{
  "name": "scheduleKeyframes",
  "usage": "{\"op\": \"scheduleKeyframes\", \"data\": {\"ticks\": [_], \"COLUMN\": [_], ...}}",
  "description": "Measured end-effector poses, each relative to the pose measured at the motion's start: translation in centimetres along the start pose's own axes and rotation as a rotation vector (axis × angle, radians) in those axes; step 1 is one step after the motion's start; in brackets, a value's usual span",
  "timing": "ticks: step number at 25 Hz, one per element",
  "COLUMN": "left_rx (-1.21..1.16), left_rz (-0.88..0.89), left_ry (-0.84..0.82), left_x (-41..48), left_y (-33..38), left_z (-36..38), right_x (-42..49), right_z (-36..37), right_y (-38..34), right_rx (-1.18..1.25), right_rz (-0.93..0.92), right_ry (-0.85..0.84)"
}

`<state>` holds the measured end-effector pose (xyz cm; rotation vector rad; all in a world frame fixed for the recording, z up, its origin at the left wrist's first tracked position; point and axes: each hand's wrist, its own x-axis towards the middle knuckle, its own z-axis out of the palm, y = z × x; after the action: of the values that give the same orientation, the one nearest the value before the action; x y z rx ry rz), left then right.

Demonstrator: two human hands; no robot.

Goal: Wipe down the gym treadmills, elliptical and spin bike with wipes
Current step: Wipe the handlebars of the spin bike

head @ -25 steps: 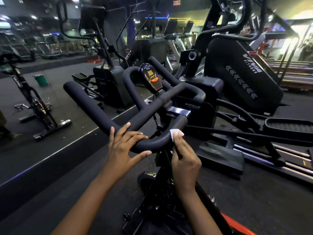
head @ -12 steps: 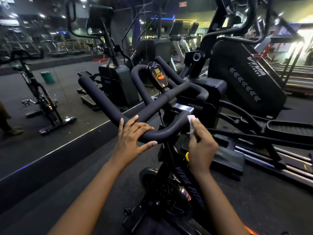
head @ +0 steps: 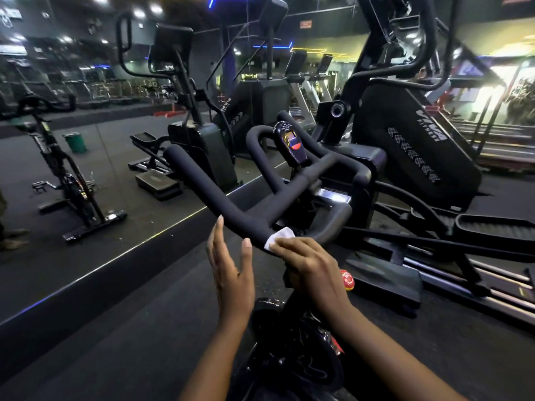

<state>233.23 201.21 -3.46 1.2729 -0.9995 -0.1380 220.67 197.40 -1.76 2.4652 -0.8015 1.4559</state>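
Note:
The spin bike's black padded handlebar [head: 220, 198] fills the middle of the head view, with a small console [head: 291, 143] at its centre. My right hand [head: 309, 267] presses a white wipe [head: 279, 238] onto the near bend of the bar, fingers curled over it. My left hand [head: 231, 267] hovers just left of the bar with straight fingers, holding nothing and off the bar. The bike's frame and flywheel [head: 289, 357] lie below my arms, partly hidden by them.
A large black elliptical [head: 411, 146] with pedals and rails stands close on the right. A mirror wall on the left reflects another spin bike [head: 66, 180], a green bin [head: 75, 142] and machines. A raised floor ledge [head: 115, 256] runs diagonally. Treadmills [head: 301, 79] stand far behind.
My left hand has let go of the handlebar and opened beside it. My right hand slid the wipe leftward along the near bend. The view shifted right and closer.

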Motion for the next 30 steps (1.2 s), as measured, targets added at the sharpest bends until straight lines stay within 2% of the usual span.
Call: {"op": "scheduleKeyframes", "data": {"ticks": [3,6,9,13,17,20,25,27,30], "left_rx": [-0.204,-0.295,-0.338,-0.460,-0.423,-0.300,-0.153,-0.108,-0.073], "left_rz": [-0.287,-0.431,-0.487,-0.463,-0.465,-0.447,-0.502,-0.508,-0.526], "left_ry": [0.035,0.024,0.004,-0.009,0.012,0.001,0.027,0.091,0.162], "left_x": [1.6,3.3,4.1,4.1,4.2,4.1,4.2,4.3,4.4], "left_y": [0.2,0.6,0.1,-0.9,-1.0,0.4,1.5,1.6,1.7], "left_z": [0.3,1.3,2.0,2.3,2.5,2.5,4.3,4.9,5.5], "right_x": [5.0,11.5,13.7,10.4,8.6,7.2,5.5,7.5,11.0], "right_z": [1.2,3.0,4.3,2.9,0.2,-2.2,-5.0,-4.4,-1.1], "right_y": [-0.4,-0.6,-0.3,1.3,3.2,5.2,9.5,12.1,13.8], "right_rx": [0.173,0.284,0.292,0.202,0.160,0.212,0.344,0.322,0.247], "right_rz": [-0.038,-0.138,-0.236,-0.363,-0.495,-0.440,-0.415,-0.288,0.028], "right_ry": [-0.049,-0.217,-0.481,-0.538,-0.607,-0.671,-0.576,-0.489,-0.403]}}
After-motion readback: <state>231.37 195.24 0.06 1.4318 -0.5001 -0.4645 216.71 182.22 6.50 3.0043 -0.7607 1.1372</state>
